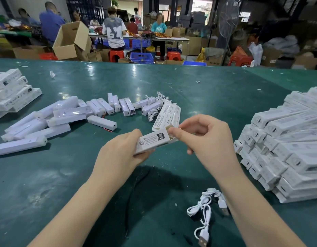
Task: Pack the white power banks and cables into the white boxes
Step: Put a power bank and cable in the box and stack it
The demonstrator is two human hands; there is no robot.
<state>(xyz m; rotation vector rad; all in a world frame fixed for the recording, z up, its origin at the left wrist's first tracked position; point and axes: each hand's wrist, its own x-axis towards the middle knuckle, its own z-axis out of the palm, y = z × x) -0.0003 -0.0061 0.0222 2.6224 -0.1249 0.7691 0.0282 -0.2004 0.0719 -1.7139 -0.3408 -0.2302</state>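
We hold one white box [154, 140] above the green table [207, 97], roughly at the centre of the work area and clear of the surface. Our left hand [122, 152] is wrapped around the box's near end, fingers curled beneath and thumb along the top, so the body is held firmly. Our right hand [202, 134] is closed in a pinch at the far end, thumb and forefinger on the brown-lined end flap [169, 130], which stands open. We judge the step in hand to be the end closure of this box; whether a power bank and cable are already inside cannot be told, since the interior is hidden. The loose white power banks [102, 123] lie scattered on the table to the left and ahead, with a bundle of cables [155, 104] just behind them, and further cables [205, 209] lie near our right forearm. Flat unfolded boxes [169, 113] rest just beyond the held box, a large stack of boxes [285, 145] sits to the right, and a smaller pile [11, 90] lies at the far left. The next move calls for folding the flap inward and tucking it squarely into the opening, with the left hand steadying the body against twist. If the box proves empty, a power bank and cable must be loaded first.
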